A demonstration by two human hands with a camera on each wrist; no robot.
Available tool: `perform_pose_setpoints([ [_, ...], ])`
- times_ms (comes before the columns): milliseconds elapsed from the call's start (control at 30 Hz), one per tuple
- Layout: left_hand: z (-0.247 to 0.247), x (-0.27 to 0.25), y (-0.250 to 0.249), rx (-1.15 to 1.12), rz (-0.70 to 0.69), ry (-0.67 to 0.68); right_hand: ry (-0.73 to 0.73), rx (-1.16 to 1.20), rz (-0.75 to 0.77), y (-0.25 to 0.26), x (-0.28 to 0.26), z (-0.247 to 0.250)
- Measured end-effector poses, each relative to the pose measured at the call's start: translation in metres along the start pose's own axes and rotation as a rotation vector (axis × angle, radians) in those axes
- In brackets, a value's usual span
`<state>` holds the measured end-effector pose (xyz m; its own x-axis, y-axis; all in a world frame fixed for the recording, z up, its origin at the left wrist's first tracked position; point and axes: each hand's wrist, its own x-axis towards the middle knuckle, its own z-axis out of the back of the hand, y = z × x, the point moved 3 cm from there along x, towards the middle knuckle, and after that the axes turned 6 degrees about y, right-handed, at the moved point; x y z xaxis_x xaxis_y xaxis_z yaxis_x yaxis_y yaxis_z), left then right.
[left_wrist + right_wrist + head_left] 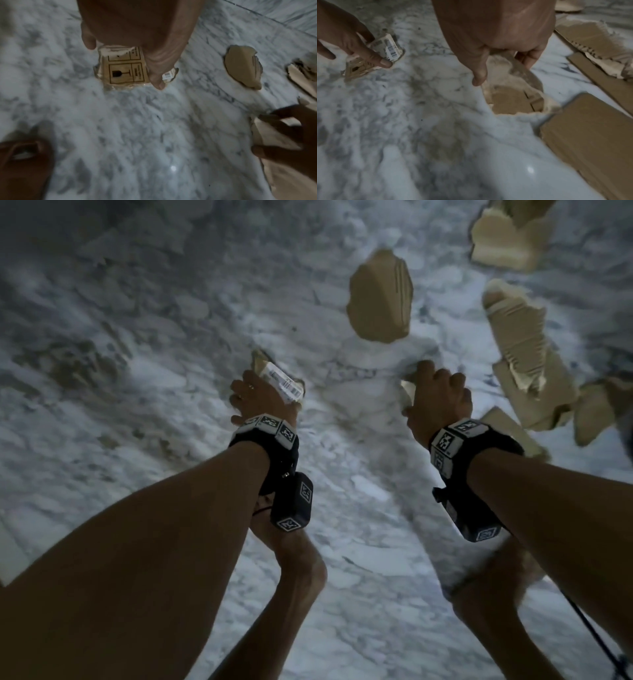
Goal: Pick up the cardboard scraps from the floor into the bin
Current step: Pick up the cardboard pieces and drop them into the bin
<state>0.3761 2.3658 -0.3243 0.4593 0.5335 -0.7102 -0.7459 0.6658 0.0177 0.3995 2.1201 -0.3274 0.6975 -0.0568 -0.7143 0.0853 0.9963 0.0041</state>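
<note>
My left hand [255, 392] pinches a small torn cardboard scrap [123, 71] printed with a fragile symbol and bearing a barcode label [284, 381]; its thumb lies across the front. To its right, my right hand [435, 392] grips a larger torn brown scrap [510, 97] between thumb and fingers, and the piece hangs below the hand just over the marble floor [137, 440]. One oval scrap [380, 296] lies on the floor beyond both hands. No bin shows in any view.
Several more torn cardboard pieces lie to the right: a pale chunk [503, 237], a ripped corrugated strip [517, 333] and a flat sheet [590, 142]. My bare feet [298, 563] stand below the hands. The floor to the left is bare marble.
</note>
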Motion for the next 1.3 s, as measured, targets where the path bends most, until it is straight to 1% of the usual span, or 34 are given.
perform_pose_setpoints([
  [67,-0.002,0.000,-0.003,0.080,-0.009,0.006,0.072,0.015,0.030,-0.005,0.001,-0.005],
  [133,-0.004,0.002,-0.006,0.130,-0.057,0.074,0.123,0.032,0.074,-0.008,0.000,-0.007],
  [233,-0.002,-0.001,-0.025,0.002,-0.101,0.147,0.111,0.071,0.059,-0.016,-0.002,0.010],
  [300,0.004,-0.010,-0.053,-0.036,-0.219,0.162,0.053,0.073,0.023,-0.027,-0.001,0.027],
  [367,0.011,-0.015,-0.091,-0.020,-0.348,0.155,-0.033,0.107,-0.026,-0.044,0.007,0.047],
  [467,0.018,-0.011,-0.149,0.053,-0.470,0.125,-0.124,0.191,-0.101,-0.076,0.027,0.072],
  [600,0.009,-0.002,-0.204,0.062,-0.529,0.040,-0.083,0.274,-0.216,-0.114,0.051,0.079],
  [667,0.000,0.002,-0.219,0.099,-0.509,0.017,-0.079,0.294,-0.248,-0.124,0.056,0.072],
  [733,-0.014,0.004,-0.227,0.236,-0.506,-0.017,-0.146,0.264,-0.231,-0.129,0.056,0.062],
  [800,-0.022,0.005,-0.227,0.274,-0.461,-0.052,-0.213,0.278,-0.215,-0.131,0.054,0.054],
  [833,-0.026,0.005,-0.225,0.253,-0.420,-0.043,-0.234,0.303,-0.208,-0.132,0.053,0.051],
  [900,-0.030,0.005,-0.221,0.212,-0.382,0.038,-0.257,0.358,-0.195,-0.132,0.052,0.050],
  [967,-0.031,-0.001,-0.219,0.075,-0.384,0.100,-0.250,0.422,-0.198,-0.131,0.051,0.051],
  [1033,-0.030,-0.014,-0.220,-0.071,-0.388,0.097,-0.263,0.491,-0.182,-0.131,0.045,0.053],
  [1100,-0.028,-0.038,-0.221,-0.167,-0.412,0.098,-0.273,0.570,-0.171,-0.135,0.034,0.055],
  [1167,-0.026,-0.066,-0.225,-0.187,-0.445,0.130,-0.245,0.636,-0.192,-0.148,0.018,0.057],
  [1200,-0.026,-0.079,-0.226,-0.147,-0.471,0.146,-0.217,0.652,-0.220,-0.159,0.009,0.058],
  [1300,-0.030,-0.120,-0.229,0.022,-0.586,0.214,-0.169,0.575,-0.290,-0.195,-0.015,0.060],
])
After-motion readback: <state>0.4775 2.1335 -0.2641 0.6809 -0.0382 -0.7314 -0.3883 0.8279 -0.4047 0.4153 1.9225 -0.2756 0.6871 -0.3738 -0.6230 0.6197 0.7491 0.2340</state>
